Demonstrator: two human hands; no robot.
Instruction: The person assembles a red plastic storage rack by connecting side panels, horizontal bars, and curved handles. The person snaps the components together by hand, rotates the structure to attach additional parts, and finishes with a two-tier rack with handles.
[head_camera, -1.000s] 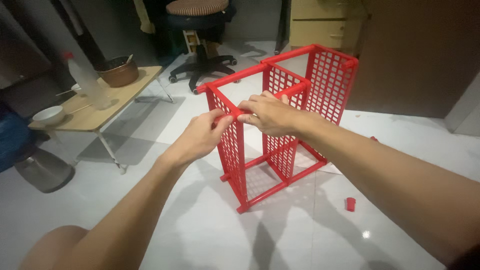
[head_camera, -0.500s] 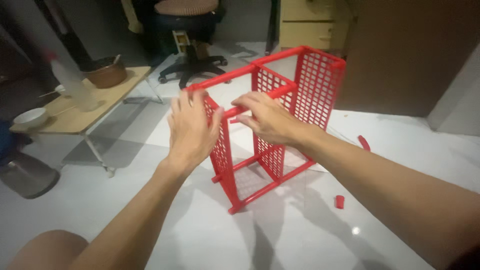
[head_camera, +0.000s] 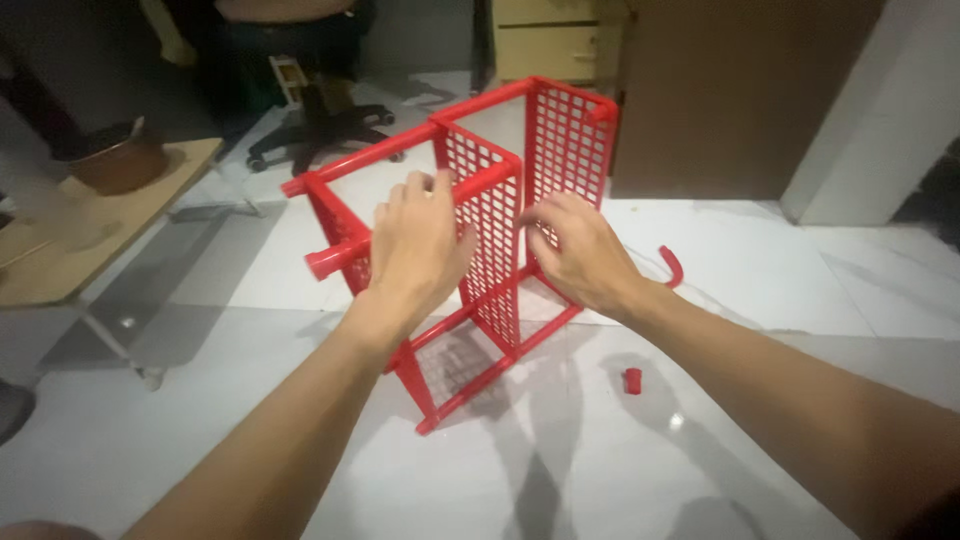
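A red plastic rack (head_camera: 565, 130) made of lattice panels and round tubes stands on the white tiled floor. My left hand (head_camera: 415, 250) lies flat over a horizontal red tube (head_camera: 335, 258) at the rack's near top, fingers spread. To the right of the middle lattice panel (head_camera: 490, 215), my right hand (head_camera: 578, 250) hovers with curled fingers close to that panel's edge; contact with it cannot be told. A small red cap (head_camera: 632, 380) and a curved red piece (head_camera: 672, 265) lie on the floor to the right.
A low wooden table (head_camera: 60, 270) with a brown bowl (head_camera: 122, 160) stands at the left. A swivel chair base (head_camera: 320, 125) is behind the rack. A brown cabinet (head_camera: 740, 90) and a white wall corner (head_camera: 880, 110) stand at the back right.
The view has swung, so the rack sits more centrally. My left hand went from the rack's top corner to flat over the near tube. My right hand dropped beside the middle panel.
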